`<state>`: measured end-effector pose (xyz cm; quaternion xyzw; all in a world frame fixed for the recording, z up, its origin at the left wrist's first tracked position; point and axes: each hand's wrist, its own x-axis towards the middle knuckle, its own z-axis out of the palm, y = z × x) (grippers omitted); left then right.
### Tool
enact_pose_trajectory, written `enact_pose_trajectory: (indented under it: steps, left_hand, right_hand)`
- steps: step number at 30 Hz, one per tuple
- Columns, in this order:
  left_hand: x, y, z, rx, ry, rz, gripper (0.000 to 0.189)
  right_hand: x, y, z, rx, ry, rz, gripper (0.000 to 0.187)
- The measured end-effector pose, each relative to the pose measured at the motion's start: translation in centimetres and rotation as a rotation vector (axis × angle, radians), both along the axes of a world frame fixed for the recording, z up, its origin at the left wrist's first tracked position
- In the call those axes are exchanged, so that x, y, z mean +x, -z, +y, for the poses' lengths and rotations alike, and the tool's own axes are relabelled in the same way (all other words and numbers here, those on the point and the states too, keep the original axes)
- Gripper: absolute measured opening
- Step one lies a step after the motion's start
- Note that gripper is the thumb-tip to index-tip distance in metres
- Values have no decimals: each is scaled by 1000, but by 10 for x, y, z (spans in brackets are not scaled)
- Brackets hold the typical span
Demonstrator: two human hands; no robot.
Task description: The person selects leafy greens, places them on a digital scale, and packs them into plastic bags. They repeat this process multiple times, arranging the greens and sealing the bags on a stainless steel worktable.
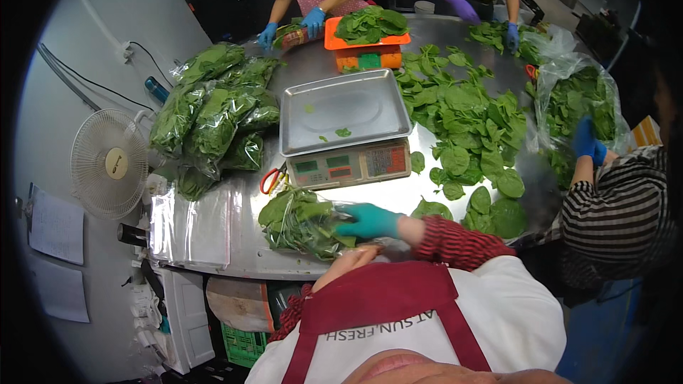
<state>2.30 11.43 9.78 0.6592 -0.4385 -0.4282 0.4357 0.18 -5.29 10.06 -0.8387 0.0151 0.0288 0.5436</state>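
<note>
A clear plastic bag of green leaves (301,221) lies on the metal table in front of me. My right hand (369,221), in a teal glove, grips the bag's right end, its fingertips against film and leaves. Just below, my bare left hand (352,262) is closed at the bag's lower right edge; part of it is hidden behind my apron. Beyond the bag stands a digital scale (349,164) with a metal tray (344,112) holding a few leaf bits. Red-handled scissors (272,180) lie by the scale. Loose leaves (464,117) spread over the table to the right.
Filled bags (213,106) are piled at the left, above flat clear bags (189,226). A fan (109,162) stands beside the wall. An orange scale (368,56) holds leaves at the back. Co-workers' gloved hands are at the far side, and others by a large bag (579,101) at right.
</note>
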Motion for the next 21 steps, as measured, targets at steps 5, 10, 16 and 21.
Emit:
enact_pose_trajectory:
  steps: [5,10,16,21]
  left_hand:
    - [31,-74,-11,-171,-21,-72,36]
    - [39,-154,33,-842,-144,46,37]
    - [57,-104,29,-460,-418,500,46]
    - [58,-108,27,-399,-375,463,46]
  right_hand:
    - [1,-25,-33,-250,34,127,34]
    - [-18,-165,-20,162,116,-215,32]
    - [-23,-120,-56,-266,-42,-91,42]
    - [-45,-116,-60,-49,79,-84,42]
